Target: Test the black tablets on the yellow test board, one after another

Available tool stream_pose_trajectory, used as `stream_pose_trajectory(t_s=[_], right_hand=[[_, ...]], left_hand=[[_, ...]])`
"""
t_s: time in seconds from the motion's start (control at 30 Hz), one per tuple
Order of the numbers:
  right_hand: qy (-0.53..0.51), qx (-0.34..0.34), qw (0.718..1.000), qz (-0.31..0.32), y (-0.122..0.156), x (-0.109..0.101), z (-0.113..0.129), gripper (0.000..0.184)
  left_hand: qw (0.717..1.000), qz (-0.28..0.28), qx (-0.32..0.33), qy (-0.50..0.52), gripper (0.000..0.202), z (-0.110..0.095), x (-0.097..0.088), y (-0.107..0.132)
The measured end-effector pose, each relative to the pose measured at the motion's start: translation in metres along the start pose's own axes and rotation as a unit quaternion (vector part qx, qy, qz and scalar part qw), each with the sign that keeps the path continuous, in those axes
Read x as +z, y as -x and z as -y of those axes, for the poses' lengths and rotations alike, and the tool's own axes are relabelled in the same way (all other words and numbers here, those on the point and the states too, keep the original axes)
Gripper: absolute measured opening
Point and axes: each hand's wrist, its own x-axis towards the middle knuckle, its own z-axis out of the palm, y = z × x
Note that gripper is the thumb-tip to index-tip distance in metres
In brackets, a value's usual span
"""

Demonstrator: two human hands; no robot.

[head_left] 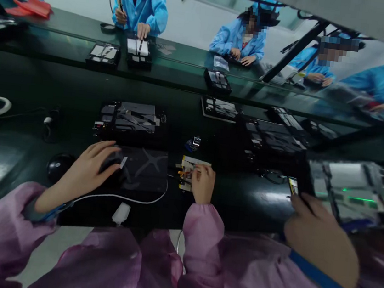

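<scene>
My left hand (88,169) is at the left end of a dark, glossy flat panel (148,176), thumb and fingers spread apart. A small white tag (123,162) shows beside the thumb tip. My right hand (203,182) has its fingers bent together over a small pale piece with yellow edges and an orange strip (185,174). What the fingertips pinch there is hidden. A white cable (137,199) curves from near my left wrist around the front of the panel. Beyond the panel lies an opened device with parts exposed (136,117).
A co-worker's hand (323,237) at the right holds a blurred device (347,185) with a green light. A round black object (59,167) sits by my left wrist. Several opened devices stand farther back, near a raised glass shelf (180,64). Co-workers in blue work across the table.
</scene>
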Motion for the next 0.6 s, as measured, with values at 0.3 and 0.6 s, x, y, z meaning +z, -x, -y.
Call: stream_pose_trajectory(t_s=[0.3, 0.6], right_hand=[[0.071, -0.034, 0.99, 0.117, -0.009, -0.002, 0.024, 0.017], [0.123, 0.006, 0.981, 0.153, -0.013, -0.003, 0.035, 0.028]], left_hand=[[0.957, 0.247, 0.14, -0.066, 0.033, -0.123, 0.073, -0.126], [0.936, 0.314, 0.128, -0.094, 0.026, -0.119, 0.129, -0.146]])
